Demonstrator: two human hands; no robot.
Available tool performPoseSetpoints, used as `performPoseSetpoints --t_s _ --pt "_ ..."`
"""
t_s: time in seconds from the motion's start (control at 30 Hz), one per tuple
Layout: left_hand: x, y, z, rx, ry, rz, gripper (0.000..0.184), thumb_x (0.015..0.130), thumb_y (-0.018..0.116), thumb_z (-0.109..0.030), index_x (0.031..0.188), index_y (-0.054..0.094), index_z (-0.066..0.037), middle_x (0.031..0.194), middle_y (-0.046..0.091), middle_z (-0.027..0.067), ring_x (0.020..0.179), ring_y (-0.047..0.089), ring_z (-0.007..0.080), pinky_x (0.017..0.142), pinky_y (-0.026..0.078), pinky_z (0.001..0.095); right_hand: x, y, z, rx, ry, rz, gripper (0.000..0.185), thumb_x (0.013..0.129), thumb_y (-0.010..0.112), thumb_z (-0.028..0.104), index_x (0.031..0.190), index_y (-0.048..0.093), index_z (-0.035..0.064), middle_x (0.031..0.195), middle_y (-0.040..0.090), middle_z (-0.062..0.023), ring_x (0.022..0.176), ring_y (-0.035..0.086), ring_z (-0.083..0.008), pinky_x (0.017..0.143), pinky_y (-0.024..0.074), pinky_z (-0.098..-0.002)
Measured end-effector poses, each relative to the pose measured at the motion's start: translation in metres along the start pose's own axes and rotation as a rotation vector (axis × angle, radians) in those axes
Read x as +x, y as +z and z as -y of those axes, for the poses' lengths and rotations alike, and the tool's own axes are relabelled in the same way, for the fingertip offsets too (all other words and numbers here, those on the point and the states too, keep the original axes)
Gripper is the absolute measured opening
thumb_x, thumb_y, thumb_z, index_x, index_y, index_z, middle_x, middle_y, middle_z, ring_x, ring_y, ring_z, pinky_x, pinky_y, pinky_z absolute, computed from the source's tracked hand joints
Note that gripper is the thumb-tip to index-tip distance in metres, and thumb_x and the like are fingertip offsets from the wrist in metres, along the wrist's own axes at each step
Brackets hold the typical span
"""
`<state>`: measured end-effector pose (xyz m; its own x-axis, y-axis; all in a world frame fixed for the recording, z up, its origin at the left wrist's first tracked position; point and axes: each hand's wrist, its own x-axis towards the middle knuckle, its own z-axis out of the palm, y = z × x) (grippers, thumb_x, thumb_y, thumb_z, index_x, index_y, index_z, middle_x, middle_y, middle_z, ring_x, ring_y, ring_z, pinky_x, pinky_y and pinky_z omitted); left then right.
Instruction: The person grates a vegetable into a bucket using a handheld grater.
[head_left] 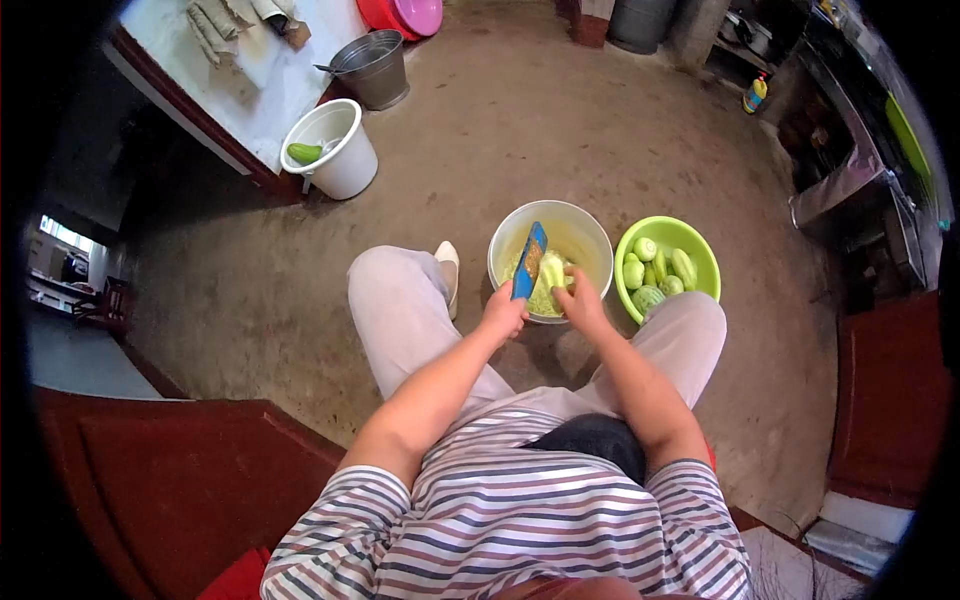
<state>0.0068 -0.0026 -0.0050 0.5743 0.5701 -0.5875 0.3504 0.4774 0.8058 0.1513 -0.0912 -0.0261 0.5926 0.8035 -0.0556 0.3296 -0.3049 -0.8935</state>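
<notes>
I read the left hand (506, 312) as clenched around the grater (530, 262); the right hand (583, 298) has its fingers grasping the gourd (552, 268) over the tub (602, 238). I advise bracing the grater rigidly, stroking evenly, fingertips clear of its face.

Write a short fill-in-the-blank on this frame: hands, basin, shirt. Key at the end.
1. The left hand holds a grater with a ____ frame.
2. Of the grater and the pale vegetable, the right hand holds the ____.
3. The basin of whole vegetables is ____ in colour.
4. The shirt is patterned with ____.

Missing words: blue; pale vegetable; green; stripes.
</notes>
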Motion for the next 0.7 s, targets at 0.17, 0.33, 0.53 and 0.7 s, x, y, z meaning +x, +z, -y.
performPoseSetpoints --t_s 0.17,0.33,0.53,0.7 --pt "-0.005 0.001 -0.004 0.031 0.028 -0.020 0.032 0.081 0.041 -0.006 0.112 0.041 -0.013 0.062 0.047 0.0035 0.039 0.038 0.0090 0.031 0.029 0.0237 -0.015 0.006 0.022 -0.126 -0.072 0.098 0.043 0.075 0.059 0.019 0.111 0.043 0.0024 0.071 0.058 -0.0197 0.070 0.058 -0.0342 0.063 0.0446 -0.0408" --pt "-0.011 0.007 0.003 0.102 0.099 0.004 0.038 0.080 0.042 -0.006 0.117 0.041 -0.015 0.060 0.046 0.0033 0.037 0.038 0.0099 0.031 0.029 0.0243 -0.014 0.008 0.028 -0.195 0.001 0.035 0.043 0.076 0.057 0.018 0.113 0.041 0.0027 0.079 0.058 -0.0257 0.079 0.056 -0.0412 0.068 0.0439 -0.0448" --pt "-0.008 0.012 0.019 0.240 0.094 0.066 0.041 0.080 0.043 -0.007 0.121 0.039 -0.014 0.059 0.048 0.0042 0.037 0.039 0.0105 0.032 0.030 0.0248 0.017 0.014 -0.040 -0.218 0.100 -0.215 0.038 0.075 0.059 0.018 0.107 0.046 0.0006 0.068 0.058 -0.0209 0.056 0.059 -0.0312 0.056 0.0475 -0.0395" --pt "-0.003 0.007 0.019 0.181 0.115 0.062 0.041 0.080 0.044 -0.007 0.120 0.040 -0.012 0.060 0.049 0.0052 0.035 0.039 0.0109 0.031 0.030 0.0252 0.023 -0.011 -0.033 0.043 0.333 -0.154 0.038 0.079 0.054 0.018 0.111 0.044 0.0008 0.083 0.059 -0.0182 0.065 0.061 -0.0267 0.055 0.0502 -0.0355"
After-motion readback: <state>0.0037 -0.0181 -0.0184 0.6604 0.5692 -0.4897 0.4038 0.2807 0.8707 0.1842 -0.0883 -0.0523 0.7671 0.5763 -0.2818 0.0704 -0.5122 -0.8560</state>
